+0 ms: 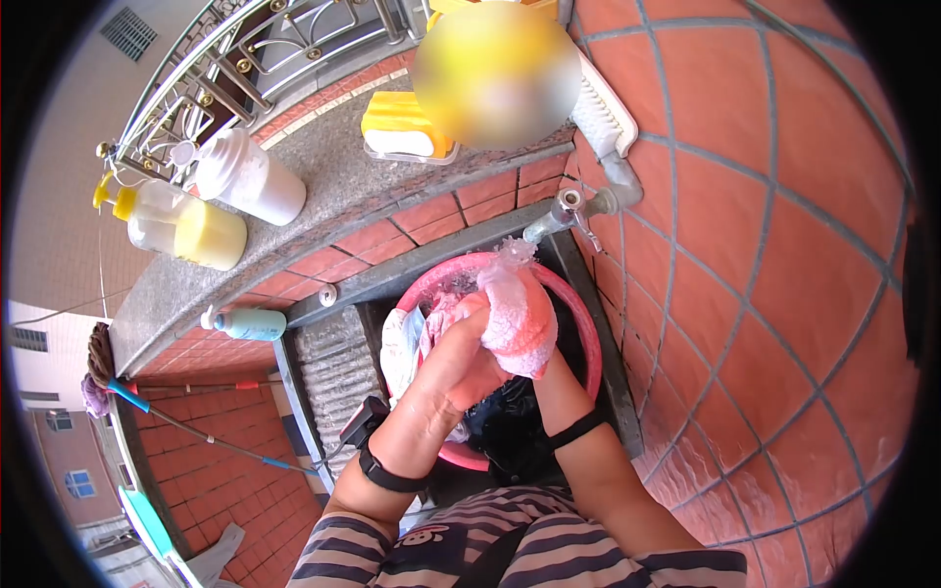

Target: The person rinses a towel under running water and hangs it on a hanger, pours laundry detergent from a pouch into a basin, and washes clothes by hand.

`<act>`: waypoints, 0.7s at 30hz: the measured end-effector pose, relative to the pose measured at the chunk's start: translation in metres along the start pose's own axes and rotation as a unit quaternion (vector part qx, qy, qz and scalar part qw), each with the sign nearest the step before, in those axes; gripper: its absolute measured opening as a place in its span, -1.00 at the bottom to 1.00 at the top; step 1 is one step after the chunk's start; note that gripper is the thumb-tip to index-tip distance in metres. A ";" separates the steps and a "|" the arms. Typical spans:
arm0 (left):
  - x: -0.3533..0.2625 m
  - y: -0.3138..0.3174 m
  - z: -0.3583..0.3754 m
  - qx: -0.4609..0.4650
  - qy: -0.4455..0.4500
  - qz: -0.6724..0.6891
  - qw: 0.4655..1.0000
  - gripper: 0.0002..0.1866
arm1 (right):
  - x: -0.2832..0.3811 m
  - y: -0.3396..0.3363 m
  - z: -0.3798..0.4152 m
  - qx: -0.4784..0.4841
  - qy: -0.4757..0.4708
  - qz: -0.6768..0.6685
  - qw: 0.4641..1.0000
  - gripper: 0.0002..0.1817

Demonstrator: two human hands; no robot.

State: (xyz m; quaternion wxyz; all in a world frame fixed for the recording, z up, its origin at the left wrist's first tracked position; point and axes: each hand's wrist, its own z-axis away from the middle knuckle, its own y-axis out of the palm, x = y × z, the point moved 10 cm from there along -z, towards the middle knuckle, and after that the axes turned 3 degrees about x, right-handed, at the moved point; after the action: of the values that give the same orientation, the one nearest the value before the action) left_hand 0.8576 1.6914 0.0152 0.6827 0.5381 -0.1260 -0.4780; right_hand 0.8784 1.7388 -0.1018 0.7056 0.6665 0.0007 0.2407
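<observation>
While water runs over it, cloth: a pink-and-white wet cloth (515, 314) is bunched between my two hands, just under the tap and above the basin.
Left hand: my left hand (461, 353) is closed round the lower part of the cloth, fingers wrapped tight, thumb side up; a black band sits on that wrist.
Right hand: my right hand (529, 358) is mostly hidden behind the cloth; it seems to grip it from below, but I cannot tell how far it is closed.
Basin: a round pink basin (578, 304) sits in the sink trough, with more pale laundry at its left edge and something dark at its near side.
Tap: a metal tap (569, 211) sticks out from the tiled wall, right above the cloth.
Washboard: a ribbed grey washboard (338, 367) lies just left of the basin.
Ledge: on the stone ledge (323, 186) stand a white bottle (245, 176), a yellow pump bottle (186, 225) and a yellow soap box (407, 127).
Brush: a white scrubbing brush (603, 113) rests against the wall.
Small bottle: a pale blue bottle (250, 323) lies below the ledge.
</observation>
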 end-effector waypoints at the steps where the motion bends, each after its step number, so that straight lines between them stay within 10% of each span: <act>1: 0.000 0.002 -0.003 0.000 0.000 0.000 1.000 -0.60 | -0.010 0.040 0.002 0.131 0.052 0.047 0.989 -0.65; 4: -0.009 -0.003 -0.009 -0.027 0.032 0.001 0.999 -0.60 | 0.013 0.046 -0.001 0.043 -0.068 0.167 0.983 -0.59; 6: -0.006 -0.010 -0.012 0.016 0.010 0.029 0.999 -0.60 | 0.011 0.059 -0.010 0.209 -0.041 -0.092 0.973 -0.38; 9: -0.007 -0.044 -0.014 -0.015 0.032 0.018 0.999 -0.50 | 0.041 0.057 -0.005 0.064 -0.012 -0.072 0.995 -0.04; 12: 0.002 -0.110 -0.026 -0.043 -0.004 0.005 0.999 -0.39 | 0.082 -0.032 -0.014 -0.154 -0.140 -0.053 0.977 -0.15; 15: 0.038 -0.158 -0.043 -0.110 -0.148 0.088 0.979 -0.27 | 0.105 -0.022 -0.010 -0.144 -0.169 0.005 0.975 -0.33; 21: 0.035 -0.101 -0.103 0.057 -0.096 0.210 0.971 -0.34 | 0.117 0.043 0.030 -0.128 -0.286 0.388 0.867 -0.37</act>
State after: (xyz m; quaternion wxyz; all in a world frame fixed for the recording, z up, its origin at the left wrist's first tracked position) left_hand 0.8940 1.7310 -0.1238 0.7210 0.4890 -0.3279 -0.3653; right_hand 0.9765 1.7506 -0.0208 0.6041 0.5566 -0.4899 0.2920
